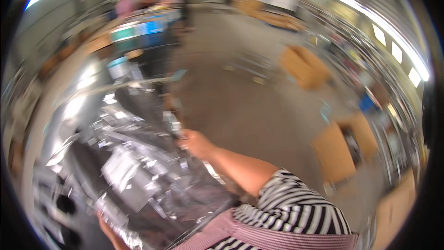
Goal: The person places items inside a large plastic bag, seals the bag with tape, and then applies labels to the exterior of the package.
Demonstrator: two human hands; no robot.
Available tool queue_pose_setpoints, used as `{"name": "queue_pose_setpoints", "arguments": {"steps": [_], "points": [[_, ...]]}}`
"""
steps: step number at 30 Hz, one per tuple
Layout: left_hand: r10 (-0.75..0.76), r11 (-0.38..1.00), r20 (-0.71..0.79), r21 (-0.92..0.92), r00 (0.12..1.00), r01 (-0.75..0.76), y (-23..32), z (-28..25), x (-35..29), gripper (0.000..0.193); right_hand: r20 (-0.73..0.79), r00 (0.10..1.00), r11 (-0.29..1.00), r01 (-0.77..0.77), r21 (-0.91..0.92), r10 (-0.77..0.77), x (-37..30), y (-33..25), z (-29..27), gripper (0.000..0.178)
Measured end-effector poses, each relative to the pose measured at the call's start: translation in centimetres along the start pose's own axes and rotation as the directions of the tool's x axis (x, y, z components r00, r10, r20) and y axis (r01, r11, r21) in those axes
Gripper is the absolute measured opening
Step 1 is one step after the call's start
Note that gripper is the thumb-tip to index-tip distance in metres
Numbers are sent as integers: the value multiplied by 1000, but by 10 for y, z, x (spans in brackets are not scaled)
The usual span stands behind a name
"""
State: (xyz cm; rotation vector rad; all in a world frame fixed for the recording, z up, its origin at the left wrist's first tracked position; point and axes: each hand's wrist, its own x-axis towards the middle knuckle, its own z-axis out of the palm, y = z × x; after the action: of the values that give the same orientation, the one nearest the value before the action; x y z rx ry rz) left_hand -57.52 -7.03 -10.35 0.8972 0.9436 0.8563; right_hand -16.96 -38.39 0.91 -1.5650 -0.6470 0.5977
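In front of me lies a large dark item in a shiny clear plastic bag (pixel 166 180), with a white sheet or label (pixel 122 169) on it. My right hand (pixel 198 144) is closed on the bag's right edge, its arm reaching out past a striped sleeve. At the bag's lower left edge, my left hand (pixel 110 231) shows only in part; it grips the plastic there, and most of its fingers are hidden. Motion blurs the whole picture, so the wrapped item's kind cannot be made out.
A long table (pixel 53 111) runs along the left, bearing more dark shiny plastic, a white-and-blue roll-like thing (pixel 119 68) and coloured boxes (pixel 125 39). Open cardboard boxes (pixel 335 153) and a low wheeled trolley (pixel 252 67) stand to the right. Packed racks (pixel 365 69) line the far right.
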Motion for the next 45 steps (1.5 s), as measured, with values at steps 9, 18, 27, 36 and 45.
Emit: {"name": "queue_pose_setpoints", "arguments": {"steps": [9, 18, 27, 36, 45], "points": [[127, 812, 532, 429, 837, -396, 5, 193, -23, 47, -560, 828, 986, 74, 150, 23, -236, -61, -111, 26], [51, 792, 839, 297, 542, -534, -99, 421, -192, 43, -889, 454, 923, 310, 228, 67, -482, -34, -266, 20], [-123, 969, 980, 152, 158, -192, -275, 583, -480, 32, -998, -9, 966, 254, 59, 63, -729, -31, -376, 5], [-158, 985, 964, 168, -215, 27, -365, 682, -869, 14, -880, -427, 974, -179, -141, -206, -990, 76, -473, 14], [-318, 798, 771, 532, -551, 284, -513, 794, -1127, 14, -703, -711, 998, -50, 26, -17, -1109, 15, -626, 49]]}}
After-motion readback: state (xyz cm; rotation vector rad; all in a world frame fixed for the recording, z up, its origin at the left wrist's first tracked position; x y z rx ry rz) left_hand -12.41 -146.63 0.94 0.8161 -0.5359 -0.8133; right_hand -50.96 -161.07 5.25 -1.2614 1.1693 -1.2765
